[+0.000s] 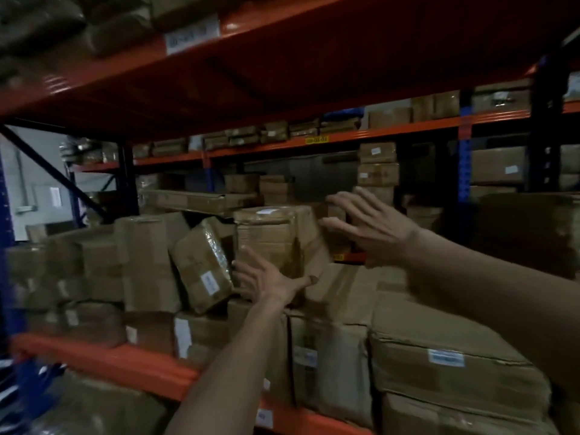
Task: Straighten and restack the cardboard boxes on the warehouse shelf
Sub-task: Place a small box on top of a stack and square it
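A taped upright cardboard box [270, 240] stands on top of the stack in the middle of the shelf. My left hand [266, 279] is open at its lower left corner, fingers spread and touching or nearly touching it. My right hand [370, 227] is open to the right of the box, fingers spread, a little apart from its side. A smaller box [201, 262] with a white label leans tilted against the box's left side. Flat boxes [332, 340] lie beneath them.
The orange shelf beam [103, 359] runs along the front below the boxes. A large labelled box [452, 372] sits at the right front. More boxes [147, 259] stand at the left. The orange upper shelf [251, 73] hangs overhead. A second rack [376, 171] of boxes stands behind.
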The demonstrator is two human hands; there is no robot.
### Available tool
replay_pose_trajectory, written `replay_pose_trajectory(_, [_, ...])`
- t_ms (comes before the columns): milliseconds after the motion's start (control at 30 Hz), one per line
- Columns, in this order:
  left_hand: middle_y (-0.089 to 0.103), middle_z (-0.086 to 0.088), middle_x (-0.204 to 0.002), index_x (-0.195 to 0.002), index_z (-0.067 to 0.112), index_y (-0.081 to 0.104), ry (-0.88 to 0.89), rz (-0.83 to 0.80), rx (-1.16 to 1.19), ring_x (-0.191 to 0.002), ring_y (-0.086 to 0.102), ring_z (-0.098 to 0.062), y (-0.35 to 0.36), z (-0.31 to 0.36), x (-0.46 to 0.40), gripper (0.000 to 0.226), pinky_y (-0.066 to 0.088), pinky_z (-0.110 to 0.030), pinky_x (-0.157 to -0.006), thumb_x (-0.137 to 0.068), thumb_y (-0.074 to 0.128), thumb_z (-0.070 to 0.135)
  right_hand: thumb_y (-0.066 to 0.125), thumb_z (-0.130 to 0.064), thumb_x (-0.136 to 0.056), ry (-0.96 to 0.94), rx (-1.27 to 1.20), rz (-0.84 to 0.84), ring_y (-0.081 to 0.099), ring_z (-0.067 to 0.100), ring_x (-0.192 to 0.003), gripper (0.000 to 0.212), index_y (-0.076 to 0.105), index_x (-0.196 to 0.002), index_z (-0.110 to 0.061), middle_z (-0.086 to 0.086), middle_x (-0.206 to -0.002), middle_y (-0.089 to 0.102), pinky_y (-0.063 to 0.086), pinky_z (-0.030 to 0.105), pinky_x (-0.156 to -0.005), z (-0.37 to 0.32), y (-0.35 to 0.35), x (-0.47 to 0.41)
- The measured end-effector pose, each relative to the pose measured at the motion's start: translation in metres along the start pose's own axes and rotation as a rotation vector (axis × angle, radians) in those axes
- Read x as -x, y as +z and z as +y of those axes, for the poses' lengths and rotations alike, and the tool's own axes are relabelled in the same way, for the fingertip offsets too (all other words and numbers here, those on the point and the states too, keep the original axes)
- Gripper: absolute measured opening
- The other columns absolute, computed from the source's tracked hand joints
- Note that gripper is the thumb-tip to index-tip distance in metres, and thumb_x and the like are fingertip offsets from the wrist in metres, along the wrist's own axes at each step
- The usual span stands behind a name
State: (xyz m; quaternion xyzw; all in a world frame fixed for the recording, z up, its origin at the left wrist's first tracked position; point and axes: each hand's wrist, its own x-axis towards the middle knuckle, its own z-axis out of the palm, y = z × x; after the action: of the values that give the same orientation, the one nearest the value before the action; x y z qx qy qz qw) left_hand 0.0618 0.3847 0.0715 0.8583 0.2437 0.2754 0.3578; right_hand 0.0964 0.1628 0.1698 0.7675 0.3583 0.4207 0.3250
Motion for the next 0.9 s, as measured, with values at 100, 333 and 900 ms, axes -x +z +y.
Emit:
replay_pose_trajectory(100, [-0.029, -0.027, -0.153, -0.146, 0.014, -0.033, -0.053, -0.037, 0.080, -0.144, -0.019, -0.041, 0.003, -0.019, -0.025, 0.142, -0.004, -0.061, -0.115, -0.069, 0.081, 0.048, 0.066, -0.046, -0.086, -0.039, 0.142, -0.022, -0.018, 0.037, -0.148, 0.115, -0.027, -0.151, -0.026, 0.021, -0.161, -0.022, -0.010, 0.057, -0.118, -0.033, -0.007, -0.076])
replay_pose_trajectory(333, [-0.028, -0.030, -0.152, -0.138, 0.020, -0.045, -0.148, -0.110, 0.230, -0.144, -0.014, -0.046, 0.024, -0.051, -0.053, 0.175, 0.000, -0.060, -0.115, -0.036, 0.089, 0.067, 0.073, -0.032, -0.083, -0.183, 0.358, -0.202, -0.030, 0.034, -0.144, 0.124, -0.033, -0.148, -0.030, 0.014, -0.157, -0.035, -0.010, 0.061, -0.117, -0.080, -0.029, -0.180])
replay_pose_trajectory(900, [0.000, -0.029, -0.152, -0.145, 0.014, -0.031, 0.236, 0.029, 0.059, -0.141, 0.007, -0.043, 0.039, -0.056, -0.057, 0.167, 0.017, -0.057, -0.114, -0.040, 0.090, 0.061, 0.083, -0.058, -0.065, -0.322, 0.353, -0.443, -0.013, 0.041, -0.148, 0.141, -0.023, -0.153, -0.028, 0.020, -0.161, -0.019, 0.019, 0.053, -0.117, -0.069, -0.043, -0.193])
